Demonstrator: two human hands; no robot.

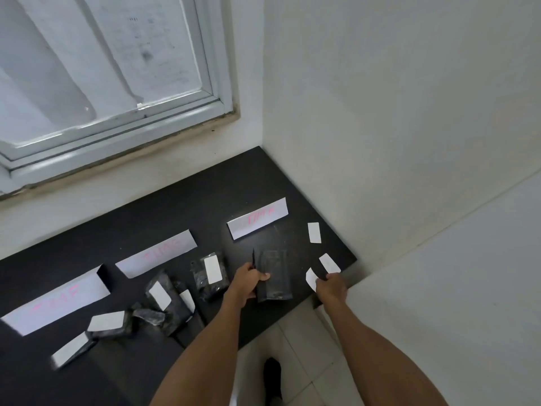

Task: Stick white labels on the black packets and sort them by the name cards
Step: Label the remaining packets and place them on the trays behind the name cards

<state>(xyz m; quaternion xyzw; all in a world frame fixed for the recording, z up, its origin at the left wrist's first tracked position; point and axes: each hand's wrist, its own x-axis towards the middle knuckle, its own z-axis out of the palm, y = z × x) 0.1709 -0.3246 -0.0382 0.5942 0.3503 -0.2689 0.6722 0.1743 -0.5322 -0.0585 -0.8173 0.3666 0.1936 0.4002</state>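
- Packet (274,275), unlabelled, lies on table (205,194) at 6 o'clock from card (257,218); left hand (248,281) pinches its left edge.
- Right hand (330,287) pinches label (311,278).
- Risk: label may go on crooked if packet slips.

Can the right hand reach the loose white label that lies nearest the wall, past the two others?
Probably yes. The right hand already pinches one label, but the far label lies flat on bare table ahead of it, nothing between.

black packets (274,275), white labels (314,232), pink-lettered name cards (257,218)
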